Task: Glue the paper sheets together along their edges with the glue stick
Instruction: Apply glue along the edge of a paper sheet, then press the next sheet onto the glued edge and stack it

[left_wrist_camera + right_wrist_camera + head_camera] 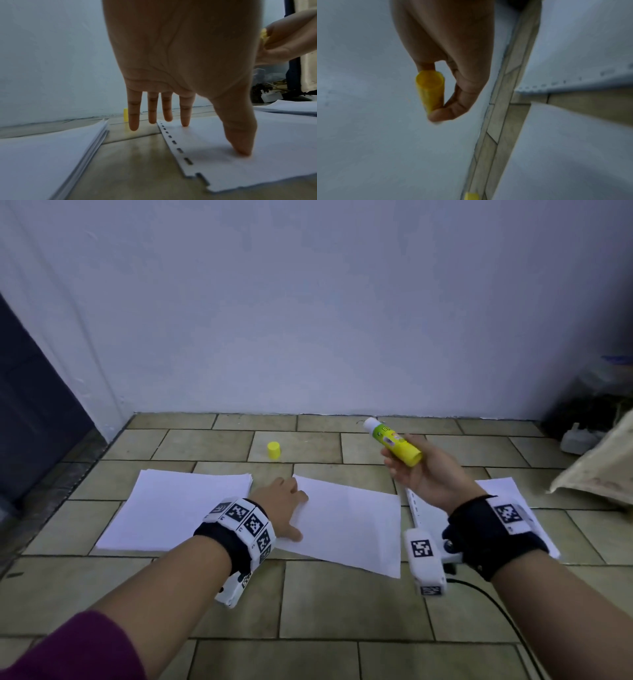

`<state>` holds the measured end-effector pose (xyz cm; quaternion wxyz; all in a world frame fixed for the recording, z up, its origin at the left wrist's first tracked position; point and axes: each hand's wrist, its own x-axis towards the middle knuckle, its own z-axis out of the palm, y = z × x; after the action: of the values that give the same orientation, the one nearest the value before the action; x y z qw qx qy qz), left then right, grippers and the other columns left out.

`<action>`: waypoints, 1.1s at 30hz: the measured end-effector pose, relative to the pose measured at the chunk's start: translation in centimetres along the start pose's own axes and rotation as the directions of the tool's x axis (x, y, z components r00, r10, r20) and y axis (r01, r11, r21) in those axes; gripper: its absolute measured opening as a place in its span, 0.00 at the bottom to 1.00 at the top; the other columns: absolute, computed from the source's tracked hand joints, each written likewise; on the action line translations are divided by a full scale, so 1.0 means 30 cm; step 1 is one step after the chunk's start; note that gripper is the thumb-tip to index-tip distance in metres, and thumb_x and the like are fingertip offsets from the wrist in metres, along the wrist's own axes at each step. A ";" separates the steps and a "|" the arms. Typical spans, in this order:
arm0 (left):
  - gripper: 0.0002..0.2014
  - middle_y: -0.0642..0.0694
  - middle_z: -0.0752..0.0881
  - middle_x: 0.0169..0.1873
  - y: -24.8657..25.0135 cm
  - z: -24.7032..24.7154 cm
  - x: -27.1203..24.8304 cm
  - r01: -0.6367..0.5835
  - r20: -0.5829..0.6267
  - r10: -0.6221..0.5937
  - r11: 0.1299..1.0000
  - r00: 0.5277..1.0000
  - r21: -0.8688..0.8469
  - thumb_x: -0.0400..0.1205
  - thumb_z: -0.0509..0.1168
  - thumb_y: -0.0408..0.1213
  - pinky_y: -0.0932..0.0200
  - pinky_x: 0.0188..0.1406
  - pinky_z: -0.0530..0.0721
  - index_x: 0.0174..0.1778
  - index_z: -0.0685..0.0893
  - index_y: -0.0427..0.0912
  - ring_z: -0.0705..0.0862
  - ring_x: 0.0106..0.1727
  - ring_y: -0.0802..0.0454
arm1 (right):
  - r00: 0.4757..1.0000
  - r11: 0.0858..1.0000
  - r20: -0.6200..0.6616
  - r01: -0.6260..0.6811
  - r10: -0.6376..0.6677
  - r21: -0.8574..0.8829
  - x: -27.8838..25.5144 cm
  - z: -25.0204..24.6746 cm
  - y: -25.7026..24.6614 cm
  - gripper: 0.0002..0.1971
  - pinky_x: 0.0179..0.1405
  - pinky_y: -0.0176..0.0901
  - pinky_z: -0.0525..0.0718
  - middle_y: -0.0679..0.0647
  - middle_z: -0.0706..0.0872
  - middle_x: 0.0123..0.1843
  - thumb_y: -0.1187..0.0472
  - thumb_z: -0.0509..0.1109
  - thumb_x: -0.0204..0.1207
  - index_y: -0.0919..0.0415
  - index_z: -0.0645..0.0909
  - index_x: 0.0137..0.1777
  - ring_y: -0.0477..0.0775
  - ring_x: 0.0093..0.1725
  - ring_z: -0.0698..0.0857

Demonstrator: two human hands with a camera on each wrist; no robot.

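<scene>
Right hand [423,474] grips uncapped glue stick [394,442] above floor (label print unreadable). Left hand [279,503], fingers straight and spread, presses middle paper sheet [352,525]; yellow cap [274,450] stands beyond.

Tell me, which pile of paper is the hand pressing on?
The middle sheet. The left hand presses its fingertips on that sheet's left edge. The thick stack on the left and the papers on the right lie untouched.

Head view high above, facing forward and down over the tiled floor [342,604] toward the wall, left wrist view low, skimming the floor along the fingers [133,119], right wrist view raised and tilted, all sharing the yellow cap [274,450].
</scene>
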<state>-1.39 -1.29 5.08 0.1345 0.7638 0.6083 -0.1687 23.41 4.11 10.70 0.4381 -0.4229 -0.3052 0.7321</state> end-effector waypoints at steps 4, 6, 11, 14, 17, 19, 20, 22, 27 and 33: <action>0.40 0.45 0.63 0.74 -0.018 0.016 -0.002 0.018 -0.002 -0.018 0.990 1.000 -0.137 0.74 0.71 0.59 0.45 0.70 0.73 0.80 0.62 0.51 0.65 0.73 0.44 | 0.993 0.958 0.110 0.075 -0.046 -0.275 0.084 0.064 0.088 0.05 0.33 0.34 0.77 0.54 0.87 0.47 0.63 0.63 0.82 0.60 0.81 0.51 0.45 0.34 0.83; 0.41 0.45 0.64 0.74 -0.018 0.017 -0.001 0.023 -0.006 -0.024 0.987 1.000 -0.162 0.73 0.72 0.59 0.45 0.70 0.72 0.79 0.63 0.51 0.66 0.72 0.43 | 0.988 0.872 0.094 0.151 -0.121 -0.466 0.131 0.099 0.125 0.05 0.36 0.36 0.77 0.54 0.87 0.44 0.68 0.70 0.77 0.60 0.81 0.50 0.45 0.36 0.86; 0.41 0.45 0.65 0.72 -0.010 0.022 0.005 0.045 -0.026 -0.050 0.987 0.998 -0.156 0.72 0.72 0.59 0.47 0.68 0.72 0.79 0.63 0.52 0.66 0.70 0.42 | 0.936 0.462 0.014 0.187 -0.353 -0.867 0.257 0.173 0.198 0.16 0.46 0.41 0.79 0.54 0.87 0.47 0.64 0.80 0.65 0.62 0.82 0.51 0.52 0.47 0.85; 0.41 0.45 0.64 0.72 -0.010 0.033 0.007 0.053 -0.039 -0.059 0.988 0.997 -0.144 0.72 0.72 0.59 0.47 0.67 0.73 0.79 0.62 0.53 0.65 0.71 0.43 | 0.924 0.318 0.097 0.224 -0.370 -0.921 0.305 0.237 0.233 0.20 0.46 0.38 0.75 0.57 0.86 0.52 0.63 0.79 0.67 0.64 0.80 0.58 0.55 0.51 0.83; 0.41 0.46 0.64 0.73 -0.013 0.043 0.011 0.053 -0.056 -0.062 0.986 0.997 -0.158 0.72 0.72 0.59 0.50 0.65 0.74 0.79 0.62 0.54 0.64 0.71 0.44 | 0.918 0.257 0.134 0.241 -0.373 -0.936 0.353 0.287 0.250 0.21 0.50 0.43 0.78 0.59 0.86 0.55 0.63 0.78 0.68 0.63 0.79 0.61 0.59 0.57 0.83; 0.42 0.47 0.64 0.73 -0.014 0.042 0.016 0.057 -0.057 -0.067 0.985 0.996 -0.165 0.72 0.73 0.59 0.50 0.63 0.75 0.79 0.62 0.54 0.64 0.72 0.44 | 0.929 0.230 0.140 0.227 -0.341 -0.946 0.377 0.312 0.253 0.21 0.52 0.44 0.79 0.59 0.86 0.55 0.64 0.77 0.69 0.63 0.78 0.61 0.59 0.57 0.83; 0.42 0.47 0.64 0.73 -0.015 0.040 0.020 0.059 -0.057 -0.069 0.985 0.996 -0.161 0.71 0.74 0.59 0.50 0.63 0.75 0.78 0.62 0.54 0.64 0.72 0.44 | 0.932 0.213 0.146 0.224 -0.331 -0.951 0.389 0.320 0.254 0.20 0.53 0.45 0.80 0.59 0.87 0.54 0.64 0.77 0.69 0.62 0.79 0.60 0.59 0.56 0.84; 0.43 0.47 0.65 0.72 -0.015 0.035 0.028 0.065 -0.052 -0.074 0.986 0.996 -0.155 0.70 0.74 0.59 0.49 0.63 0.76 0.78 0.62 0.54 0.63 0.72 0.44 | 0.936 0.196 0.144 0.215 -0.322 -0.957 0.409 0.326 0.260 0.18 0.53 0.47 0.82 0.59 0.87 0.52 0.64 0.77 0.68 0.62 0.80 0.58 0.59 0.54 0.85; 0.43 0.46 0.65 0.72 -0.013 0.031 0.035 0.077 -0.035 -0.083 0.987 0.996 -0.143 0.70 0.75 0.59 0.47 0.64 0.77 0.78 0.62 0.54 0.63 0.71 0.42 | 0.941 0.178 0.134 0.196 -0.311 -0.964 0.429 0.327 0.265 0.21 0.54 0.47 0.82 0.59 0.88 0.53 0.62 0.79 0.67 0.61 0.79 0.58 0.59 0.54 0.85; 0.43 0.46 0.65 0.72 -0.007 0.038 0.022 0.081 -0.044 -0.089 0.983 0.995 -0.166 0.70 0.74 0.59 0.45 0.65 0.76 0.78 0.62 0.54 0.63 0.71 0.42 | 0.976 0.163 0.107 0.139 -0.192 -0.977 0.372 0.284 0.196 0.36 0.57 0.43 0.79 0.57 0.82 0.63 0.55 0.84 0.63 0.61 0.73 0.70 0.55 0.62 0.81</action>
<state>-1.57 -1.11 3.78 0.1739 0.7276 0.6554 -0.1038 10.72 10.97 5.86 0.1501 -0.5838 -0.7365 0.3070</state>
